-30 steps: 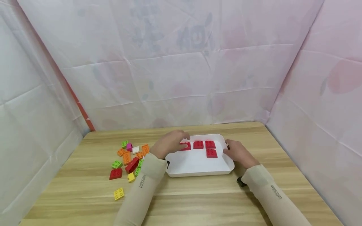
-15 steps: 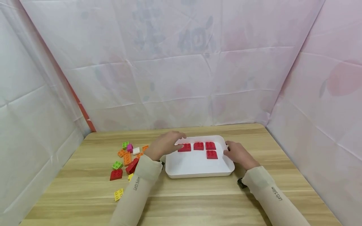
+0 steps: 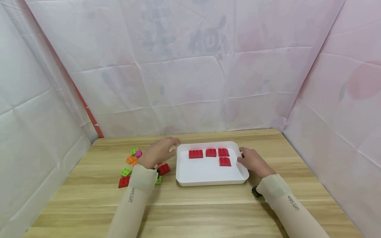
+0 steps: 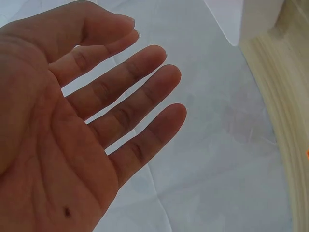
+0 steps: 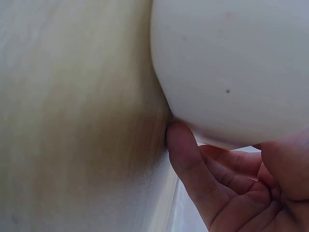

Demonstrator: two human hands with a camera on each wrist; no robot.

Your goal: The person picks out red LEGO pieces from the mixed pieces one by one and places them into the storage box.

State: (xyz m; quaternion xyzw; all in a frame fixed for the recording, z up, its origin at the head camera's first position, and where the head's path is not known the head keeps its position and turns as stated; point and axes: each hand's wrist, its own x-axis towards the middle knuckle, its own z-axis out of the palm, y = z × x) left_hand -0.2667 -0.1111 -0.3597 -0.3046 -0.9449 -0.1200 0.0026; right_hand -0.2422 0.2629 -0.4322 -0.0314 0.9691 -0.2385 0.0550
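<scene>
A shallow white tray [image 3: 196, 175] sits on the wooden table with several red toy building bricks inside, among them a longer one [image 3: 195, 154] and a round-cornered one [image 3: 225, 161]. My right hand [image 3: 253, 162] grips the tray's right side; the right wrist view shows thumb and fingers [image 5: 186, 150] pinching its white wall [image 5: 231, 58]. Just left of the tray my left hand [image 3: 159, 152] hovers over a pile of loose bricks. Its palm and spread fingers [image 4: 149, 96] show nothing held in the left wrist view. Hand and sleeve cover part of the pile.
Around the left forearm lie a red brick [image 3: 164, 169], green bricks [image 3: 126, 172], a flat red brick [image 3: 124, 181], a magenta brick [image 3: 138, 153] and orange bricks [image 3: 130, 160]. White sheeting [image 3: 190, 82] stands behind and on both sides of the table [image 3: 208, 211].
My left hand has let go of the longer red brick in the tray and moved left over the loose pile. The right hand has stayed on the tray's side.
</scene>
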